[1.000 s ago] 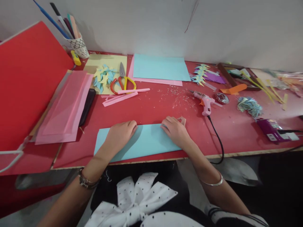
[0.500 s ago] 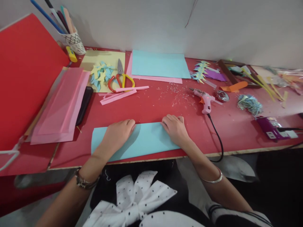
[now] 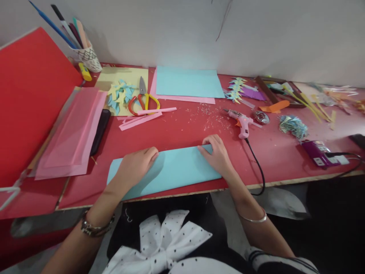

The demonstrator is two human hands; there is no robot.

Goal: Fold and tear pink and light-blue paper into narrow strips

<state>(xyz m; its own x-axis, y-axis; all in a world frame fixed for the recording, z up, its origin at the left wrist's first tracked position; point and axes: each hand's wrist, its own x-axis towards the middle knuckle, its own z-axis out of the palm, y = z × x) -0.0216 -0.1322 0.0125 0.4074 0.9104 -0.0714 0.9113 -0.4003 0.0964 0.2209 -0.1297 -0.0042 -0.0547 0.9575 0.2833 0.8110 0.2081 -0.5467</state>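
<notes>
A light blue sheet of paper (image 3: 176, 165), folded into a long strip, lies along the near edge of the red table. My left hand (image 3: 137, 163) rests across its left part, fingers pressed together and curled at the far edge. At the right end, my right hand (image 3: 216, 154) grips that same far edge, with the thumb on top and the fingertips bent over behind it. Beyond the sheet lie thin pink paper strips (image 3: 141, 121) and scissors (image 3: 144, 97) with red and yellow handles.
A pink glue gun (image 3: 242, 122) with a black cord lies to the right, near a purple power adapter (image 3: 319, 153). Pink sheets (image 3: 71, 133) and a black phone-like object (image 3: 100, 131) are on the left. Blue sheets (image 3: 188, 82) lie by the wall, and a pen cup (image 3: 89, 57) stands back left.
My right hand has slid right along the far edge towards the sheet's right end, its thumb now apart from the fingers. My left hand stays on the left part. The view has shifted slightly.
</notes>
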